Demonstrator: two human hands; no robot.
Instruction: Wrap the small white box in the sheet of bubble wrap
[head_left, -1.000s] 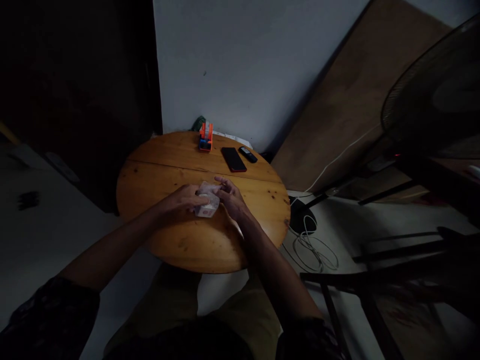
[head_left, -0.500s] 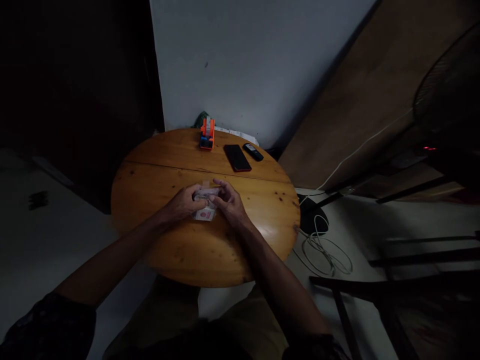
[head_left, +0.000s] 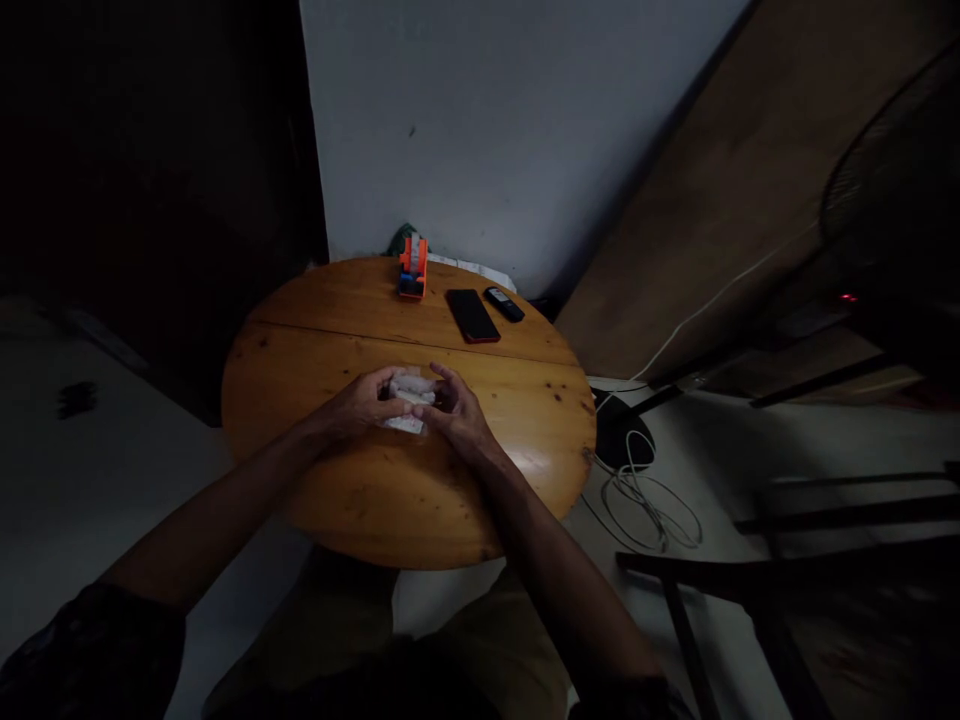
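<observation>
Between my hands, over the middle of the round wooden table [head_left: 300, 350], is a small whitish packet [head_left: 409, 422] in what looks like clear wrapping. My left hand [head_left: 367, 402] grips its left side, thumb across the near face. On the right side my right hand [head_left: 459, 412] holds it with the thumb in front, its index finger raised behind. The two thumb tips nearly meet on the packet. Its print is blurred, and the fingers behind it are partly hidden.
An orange tape dispenser [head_left: 413, 268] stands at the table's back edge. Right of it lie a black smartphone [head_left: 472, 316] and a small keypad phone [head_left: 504, 303]. Coiled white cable [head_left: 645, 500] and dark chair legs [head_left: 686, 630] are on the right.
The packet has tilted, so its printed near face shows less. Both hands have shifted slightly around it, and the left thumb now lies straighter across it.
</observation>
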